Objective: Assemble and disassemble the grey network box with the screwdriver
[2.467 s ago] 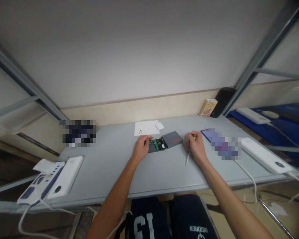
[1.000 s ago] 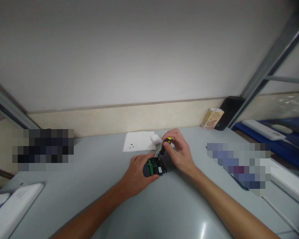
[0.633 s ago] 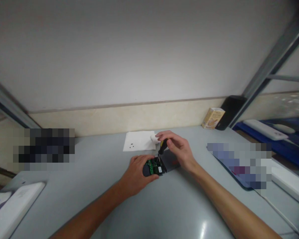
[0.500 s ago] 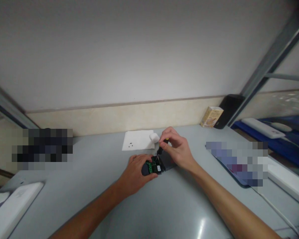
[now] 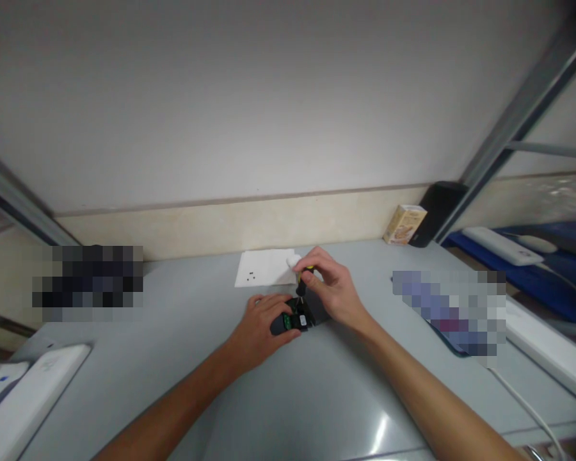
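A small dark electronic device with a green circuit board showing lies on the grey table. My left hand grips it from the left, fingers along its far side and thumb along its near side. In my right hand is a yellow and black screwdriver, pinched by the handle and pointing down. Its tip meets the device near the far edge; exactly where, I cannot tell. A dark flat part extends right of the device, partly hidden under my right hand.
Behind my hands, a white paper sheet carries several tiny dark screws, with a white object at its right edge. A yellow box and black case stand back right. White slab-like objects lie at left; a cable runs at right.
My right hand and the screwdriver have shifted slightly left, and the screwdriver stands more upright. My left hand keeps its grip on the device. The whole view has moved a little.
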Available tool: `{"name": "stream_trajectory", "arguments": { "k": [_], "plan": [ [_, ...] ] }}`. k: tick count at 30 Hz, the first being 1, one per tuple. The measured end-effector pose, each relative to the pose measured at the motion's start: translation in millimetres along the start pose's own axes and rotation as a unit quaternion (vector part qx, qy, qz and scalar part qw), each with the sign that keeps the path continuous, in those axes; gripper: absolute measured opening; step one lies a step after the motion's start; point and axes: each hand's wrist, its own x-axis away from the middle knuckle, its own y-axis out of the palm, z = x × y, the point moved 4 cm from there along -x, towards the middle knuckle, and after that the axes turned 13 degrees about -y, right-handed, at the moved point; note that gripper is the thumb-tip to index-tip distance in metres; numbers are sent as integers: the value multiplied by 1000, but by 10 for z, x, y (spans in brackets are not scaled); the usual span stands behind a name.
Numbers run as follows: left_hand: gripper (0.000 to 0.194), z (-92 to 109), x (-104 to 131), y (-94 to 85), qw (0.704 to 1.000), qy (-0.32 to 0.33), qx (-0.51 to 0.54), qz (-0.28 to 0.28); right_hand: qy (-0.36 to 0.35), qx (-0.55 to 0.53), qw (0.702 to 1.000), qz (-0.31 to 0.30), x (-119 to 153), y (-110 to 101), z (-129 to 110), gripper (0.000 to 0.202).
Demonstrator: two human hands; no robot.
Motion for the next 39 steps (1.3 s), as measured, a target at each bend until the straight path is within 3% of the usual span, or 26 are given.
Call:
{"name": "stream_trajectory", "arguments": {
  "k": [5, 11, 17, 22, 24, 29, 35, 39],
  "plan": [
    [25, 12, 16, -12, 1000, 2, -16, -7, 41, -68, 997, -21, 20, 21, 25, 26],
    [22, 59, 42, -37, 999, -4, -28, -20, 0, 13, 999, 35, 8, -93, 53, 16],
    [25, 73, 48, -35, 999, -11, -29, -26, 63, -45, 997, 7, 29, -90, 90, 26],
    [22, 94, 45, -58, 999, -7, -26, -26, 21, -16, 999, 46, 26, -113, 100, 14],
    [22, 98, 44, -63, 999, -6, -23, -24, 28, -5, 998, 47, 24, -132, 124, 12],
    [19, 103, 34, -73, 1000, -1, -25, -19, 76, -67, 995, 17, 54, -121, 171, 27],
    [18, 112, 28, -71, 1000, -3, -22, -20, 32, -3, 997, 65, 41, -152, 149, 16],
    [20, 117, 32, -62, 1000, -2, -17, -15, 54, -16, 997, 48, 46, -189, 186, 16]
  ]
}}
